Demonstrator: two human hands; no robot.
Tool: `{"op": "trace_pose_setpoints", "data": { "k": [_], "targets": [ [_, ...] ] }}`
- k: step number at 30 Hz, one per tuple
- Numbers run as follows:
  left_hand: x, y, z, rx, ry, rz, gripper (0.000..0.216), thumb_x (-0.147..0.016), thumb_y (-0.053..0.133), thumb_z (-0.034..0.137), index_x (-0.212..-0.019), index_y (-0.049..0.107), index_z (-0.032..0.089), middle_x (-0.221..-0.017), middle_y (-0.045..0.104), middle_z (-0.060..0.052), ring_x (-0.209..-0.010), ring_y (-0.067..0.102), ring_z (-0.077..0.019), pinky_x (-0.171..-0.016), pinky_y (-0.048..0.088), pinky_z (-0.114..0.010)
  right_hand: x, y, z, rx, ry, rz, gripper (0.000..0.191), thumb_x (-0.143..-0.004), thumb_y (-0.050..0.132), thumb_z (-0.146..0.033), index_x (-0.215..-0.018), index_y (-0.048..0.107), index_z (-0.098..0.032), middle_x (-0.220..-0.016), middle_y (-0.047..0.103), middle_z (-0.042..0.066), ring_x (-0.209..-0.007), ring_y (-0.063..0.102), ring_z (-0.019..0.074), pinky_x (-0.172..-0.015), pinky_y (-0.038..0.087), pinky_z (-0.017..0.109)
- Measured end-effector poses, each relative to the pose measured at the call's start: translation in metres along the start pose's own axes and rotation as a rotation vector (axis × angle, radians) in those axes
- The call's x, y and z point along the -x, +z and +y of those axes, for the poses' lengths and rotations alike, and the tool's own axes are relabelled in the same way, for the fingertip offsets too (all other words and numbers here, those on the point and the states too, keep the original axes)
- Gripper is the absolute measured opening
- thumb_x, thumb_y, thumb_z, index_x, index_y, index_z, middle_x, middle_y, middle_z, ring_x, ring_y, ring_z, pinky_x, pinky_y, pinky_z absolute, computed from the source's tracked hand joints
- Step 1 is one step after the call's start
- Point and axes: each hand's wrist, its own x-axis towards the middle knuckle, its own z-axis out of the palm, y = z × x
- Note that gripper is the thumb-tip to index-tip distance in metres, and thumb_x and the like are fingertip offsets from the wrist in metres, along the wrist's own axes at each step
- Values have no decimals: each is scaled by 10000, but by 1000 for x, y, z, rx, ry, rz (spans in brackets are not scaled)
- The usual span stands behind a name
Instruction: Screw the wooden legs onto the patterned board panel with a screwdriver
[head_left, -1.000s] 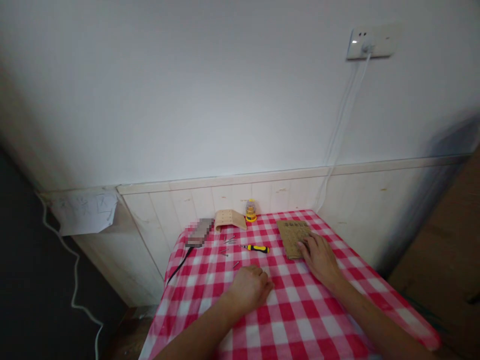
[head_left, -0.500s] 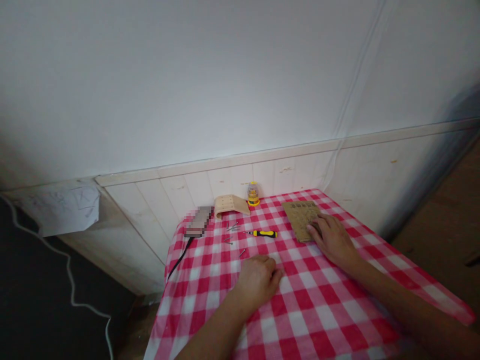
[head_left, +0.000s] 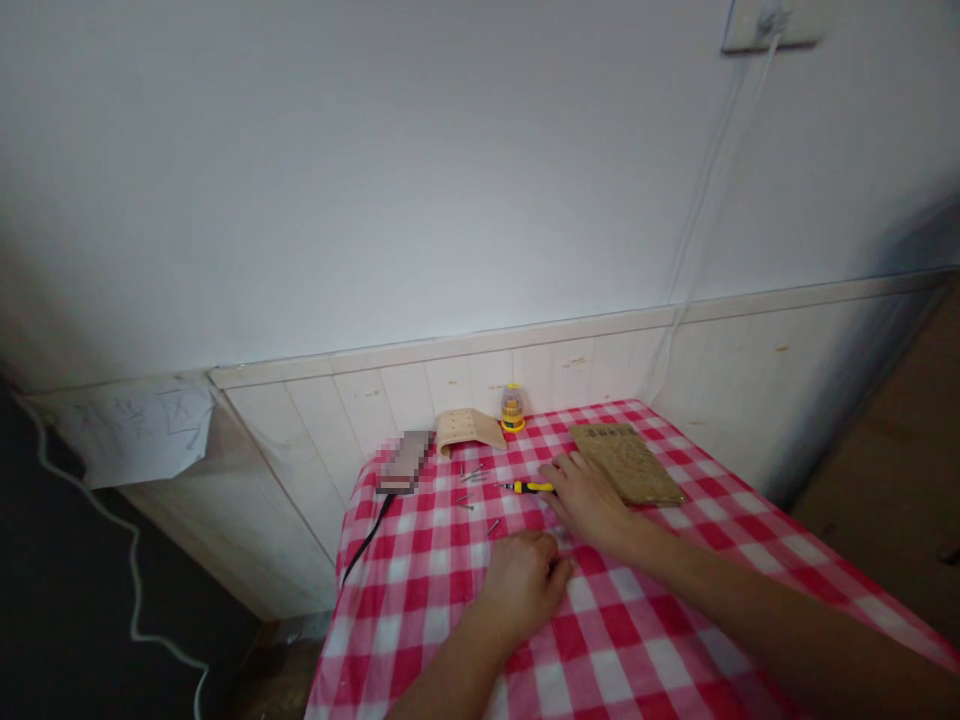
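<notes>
a second ago the right hand lay flat on the brown cardboard sheet; it has since slid off to the left, so the sheet now lies bare at about 2 o'clock from it. the small yellow-and-black screwdriver is now the thing at its fingertips, at about 10 o'clock. the hand lies palm down on the red-and-white checked tablecloth, fingers stretched out and slightly apart, closed on nothing. whether they touch the handle or stop just beside it is hard to tell. the left hand has barely moved: it rests at 7 o'clock from the right one, curled into a loose fist on the cloth, and whether anything is inside cannot be told. a few loose metal screws lie scattered at 9 o'clock of the screwdriver.
</notes>
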Motion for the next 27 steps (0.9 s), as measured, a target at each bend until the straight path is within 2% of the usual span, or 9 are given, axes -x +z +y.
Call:
{"op": "trace_pose_setpoints", "data": {
  "k": [4, 10, 15, 18, 21, 24, 27],
  "targets": [
    [0, 1, -1, 51, -16, 42, 245, -943, 527, 286, -768, 656, 174, -820, 743, -55, -746, 670, -190, -638, 382, -289, -19, 8, -15, 1, 14, -61, 212, -933, 547, -142, -1033, 734, -138, -1076, 711, 164, -1024, 631, 290, -890, 460, 379],
    [-3, 2, -2, 122, -95, 106, 251, -929, 528, 284, -732, 639, 173, -773, 721, -60, -729, 651, -193, -633, 366, -295, -37, 9, 3, 29, 65, -72, 281, -952, 473, -110, -1055, 735, -109, -1099, 718, 187, -1036, 638, 294, -887, 453, 375],
    [-8, -19, -1, 291, -247, 137, 211, -924, 538, 312, -834, 666, 171, -822, 728, -59, -732, 649, -189, -635, 396, -281, -39, 14, 5, 31, 105, -41, 281, -947, 464, -87, -1039, 728, -111, -1087, 725, 185, -1025, 640, 287, -888, 451, 375],
    [-8, -44, -6, 275, -295, 99, 174, -900, 571, 308, -867, 680, 177, -859, 741, -59, -781, 666, -198, -673, 419, -285, -31, 11, 6, 10, 127, 7, 237, -977, 498, -191, -1086, 703, -143, -1135, 710, 164, -1057, 623, 285, -921, 442, 385],
    [-7, -65, -19, 146, -327, 73, 161, -900, 584, 315, -874, 678, 186, -895, 744, -59, -817, 675, -206, -695, 426, -291, -17, -2, 20, 5, 178, 68, 294, -993, 524, -347, -1191, 647, -168, -1249, 656, 171, -1200, 543, 319, -992, 406, 428],
    [-4, -70, -37, -41, -342, -2, 191, -889, 621, 326, -1000, 680, 182, -1049, 738, -92, -950, 682, -234, -766, 446, -303, 0, -15, 44, 17, 303, 96, 491, -954, 568, -478, -1307, 569, -137, -1329, 589, 222, -1263, 483, 380, -1015, 383, 506],
    [-2, -62, -54, -117, -379, -48, 220, -896, 619, 289, -1066, 678, 163, -1143, 726, -115, -1040, 677, -240, -837, 457, -303, 17, -17, 66, 16, 434, 73, 673, -858, 652, -579, -1328, 543, -110, -1389, 523, 270, -1261, 487, 444, -964, 413, 568]
  ]
}}
